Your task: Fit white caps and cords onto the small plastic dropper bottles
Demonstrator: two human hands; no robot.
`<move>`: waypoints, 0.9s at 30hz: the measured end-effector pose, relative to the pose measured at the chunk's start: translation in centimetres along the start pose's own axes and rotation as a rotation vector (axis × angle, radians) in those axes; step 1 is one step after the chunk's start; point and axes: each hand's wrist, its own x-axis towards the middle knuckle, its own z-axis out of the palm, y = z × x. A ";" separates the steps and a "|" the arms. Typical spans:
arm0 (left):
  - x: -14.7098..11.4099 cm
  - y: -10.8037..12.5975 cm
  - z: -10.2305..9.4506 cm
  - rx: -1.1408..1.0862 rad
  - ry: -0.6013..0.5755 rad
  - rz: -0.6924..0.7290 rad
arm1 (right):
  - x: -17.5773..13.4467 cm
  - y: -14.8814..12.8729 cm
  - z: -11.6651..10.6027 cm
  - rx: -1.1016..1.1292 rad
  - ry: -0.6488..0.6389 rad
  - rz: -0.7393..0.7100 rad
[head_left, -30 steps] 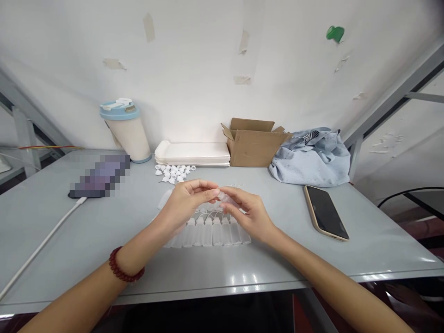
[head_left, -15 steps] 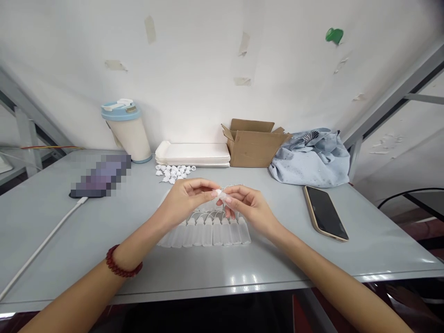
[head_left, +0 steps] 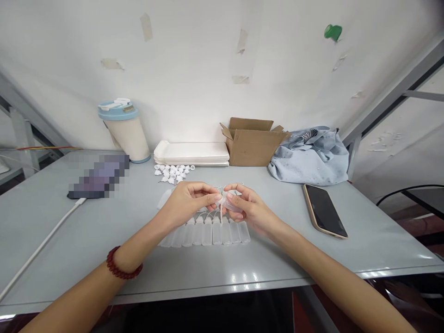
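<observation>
Bottle (head_left: 233, 206), small and translucent, is held in the right hand (head_left: 255, 210) above similar bottles (head_left: 207, 233) on a grey table (head_left: 277, 263); the left hand (head_left: 187, 200) pinches just beside it, its exact grip hidden.

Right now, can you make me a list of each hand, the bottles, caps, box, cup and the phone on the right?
Left hand: close to the held bottle; grip unclear
Right hand: holding that bottle
Other bottles: on the desk
Caps: piled before the white stack
Box: open, beside the stack
Cup: standing, left side
Phone: lying flat
</observation>
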 end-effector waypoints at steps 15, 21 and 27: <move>-0.5 0.3 0.4 0.043 -0.031 0.100 | 0.1 -0.1 -0.2 -0.033 -0.023 -0.030; -0.4 0.0 0.9 -0.060 -0.032 0.066 | 0.1 0.1 -0.3 -0.157 -0.066 -0.128; -0.2 0.0 0.4 -0.090 -0.089 -0.126 | 0.0 0.3 -0.6 -0.265 -0.063 -0.157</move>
